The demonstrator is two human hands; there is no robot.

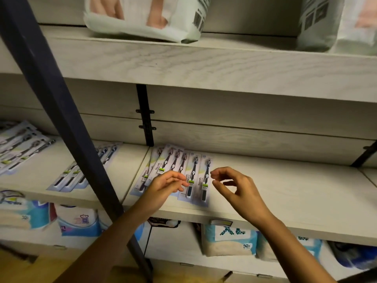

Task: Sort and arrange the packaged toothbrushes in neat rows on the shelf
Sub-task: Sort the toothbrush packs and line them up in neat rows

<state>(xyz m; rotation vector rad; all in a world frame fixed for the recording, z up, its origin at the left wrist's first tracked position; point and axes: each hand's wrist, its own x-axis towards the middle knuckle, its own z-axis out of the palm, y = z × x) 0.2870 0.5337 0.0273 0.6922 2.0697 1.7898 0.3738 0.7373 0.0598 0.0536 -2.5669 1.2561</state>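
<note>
**Both hands at the toothbrush row, gripping nothing**

On my feed the dark post (61, 119) slants across the shelving, and I place everything from it. Just right of the post, a row of toothbrush packs (175, 162) lies flat on the pale shelf (285, 190), handles toward the front edge. The packs nearer the post overlap and fan a little askew, while the two farthest from it lie straight, side by side.

The left hand (165, 184) sits over the lower part of this row. Its fingers (180, 183) are loose and released, tips at the green label of the second pack from the far end (whether they touch it I cannot tell). The right hand (234, 186) is beyond the row, farther from the post, just beside the outermost pack (204, 180). Its fingers are slackly curled, thumb and forefinger apart, holding nothing.

Partly behind the post and to its left lies another batch of packs (67, 176), and farther left a third batch (20, 144). Below the shelf, on both sides of the post, stand tissue packs (228, 237). Soft bags (142, 17) sit on the board above.
</note>
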